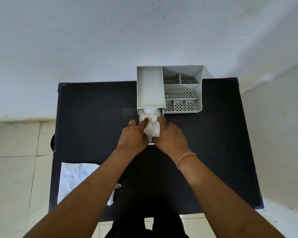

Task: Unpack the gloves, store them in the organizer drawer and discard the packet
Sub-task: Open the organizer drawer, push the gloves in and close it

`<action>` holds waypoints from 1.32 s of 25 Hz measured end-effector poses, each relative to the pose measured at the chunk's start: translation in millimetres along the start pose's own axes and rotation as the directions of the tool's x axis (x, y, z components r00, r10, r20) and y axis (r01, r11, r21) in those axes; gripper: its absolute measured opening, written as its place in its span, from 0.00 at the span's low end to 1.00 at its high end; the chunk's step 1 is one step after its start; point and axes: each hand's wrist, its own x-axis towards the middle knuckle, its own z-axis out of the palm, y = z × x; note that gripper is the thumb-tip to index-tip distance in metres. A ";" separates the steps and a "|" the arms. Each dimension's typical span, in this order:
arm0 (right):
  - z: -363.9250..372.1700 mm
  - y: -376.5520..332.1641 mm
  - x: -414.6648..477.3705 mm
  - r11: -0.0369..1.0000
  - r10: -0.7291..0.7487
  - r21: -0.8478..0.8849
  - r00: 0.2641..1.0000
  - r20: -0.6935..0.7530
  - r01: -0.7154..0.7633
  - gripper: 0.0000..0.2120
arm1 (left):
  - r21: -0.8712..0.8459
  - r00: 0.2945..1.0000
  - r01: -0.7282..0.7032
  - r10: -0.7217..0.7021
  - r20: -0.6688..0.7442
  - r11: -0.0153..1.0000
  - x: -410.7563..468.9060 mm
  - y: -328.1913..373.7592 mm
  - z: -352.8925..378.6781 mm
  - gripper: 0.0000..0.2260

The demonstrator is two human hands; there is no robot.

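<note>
Both hands, left hand [133, 134] and right hand [170, 134], press white gloves [151, 127] between curled fingers into the organizer drawer [140, 115], its long axis pointing toward the person.

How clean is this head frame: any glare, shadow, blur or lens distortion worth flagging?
Head view: wide-angle bending bows the table edges and stretches both forearms; a faint glare patch sits on the table left of the drawer; the white gloves are overexposed, with little fold detail; a dark shadow pools at the table's near edge; the packet print is too soft to read.
</note>
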 end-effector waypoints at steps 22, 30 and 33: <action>-1.0 9.6 1.5 0.938 -0.012 0.328 0.956 -0.292 0.112 0.28 | -0.385 0.975 0.073 -0.148 -0.167 0.920 0.6 10.7 -10.2 0.23; 1.8 1.4 21.4 0.989 -0.068 0.118 0.977 -0.204 0.093 0.19 | -0.150 0.962 0.014 -0.054 -0.268 0.989 12.7 10.0 -5.2 0.15; -3.2 -1.8 36.6 0.991 -0.039 0.126 0.993 -0.116 0.054 0.21 | -0.127 0.973 0.042 -0.069 -0.218 0.991 23.5 12.4 -5.7 0.11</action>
